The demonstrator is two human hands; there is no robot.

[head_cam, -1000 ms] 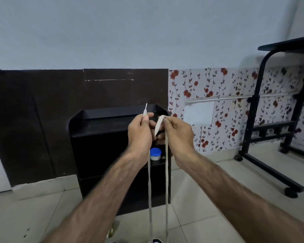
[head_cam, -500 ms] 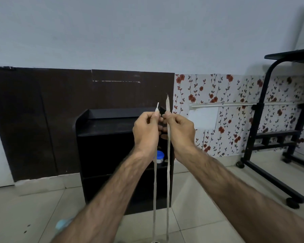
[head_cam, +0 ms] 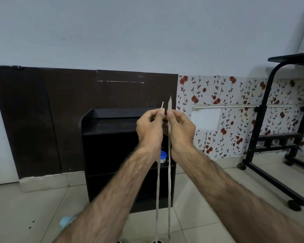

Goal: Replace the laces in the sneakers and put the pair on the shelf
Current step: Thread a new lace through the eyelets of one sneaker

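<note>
A pale flat lace (head_cam: 169,186) hangs in two strands from my raised hands down past the bottom edge of the view. My left hand (head_cam: 150,128) pinches one end, whose thin tip sticks up above my fingers. My right hand (head_cam: 180,127) pinches the other end, its tip standing a little higher. Both hands are held side by side in front of the black shelf unit (head_cam: 112,137). Only slivers of the sneakers (head_cam: 157,241) show at the bottom edge, below the strands.
A small blue-lidded jar (head_cam: 163,156) stands on the shelf unit's middle shelf. A black rolling side table (head_cam: 263,120) stands at the right by the flowered wall. A light blue object (head_cam: 66,221) lies blurred on the tiled floor behind my left forearm.
Both lace ends now stand straight up side by side; the right end was folded over earlier. My hands are closer together and the view has tilted slightly up.
</note>
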